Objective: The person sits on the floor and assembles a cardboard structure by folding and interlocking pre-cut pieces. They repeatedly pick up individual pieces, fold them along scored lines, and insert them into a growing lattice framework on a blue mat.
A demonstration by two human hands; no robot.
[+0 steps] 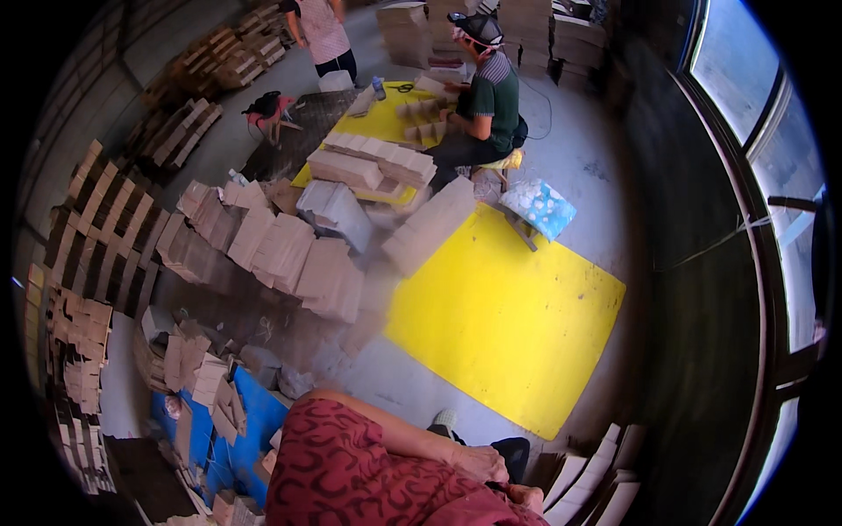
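Observation:
My left forearm crosses the bottom of the view from a red patterned sleeve. My left hand point(478, 463) looks curled closed near my dark trouser leg point(511, 453); what it holds, if anything, is hidden. Just below and to the right, my right hand point(526, 497) shows only in part beside the red cloth, its fingers mostly hidden. Close to the right hand stand long cardboard strips point(579, 484), leaning at the bottom right. Ahead of my hands a yellow sheet point(509, 316) lies on the floor.
Rows of stacked cardboard pieces point(276, 250) stand at centre left. Loose cardboard lies over a blue sheet point(250, 412) at lower left. A co-worker point(493, 105) sits at a second yellow sheet point(377, 123); a stool with a blue-white cover point(539, 209) stands nearby. Another person point(322, 31) stands behind.

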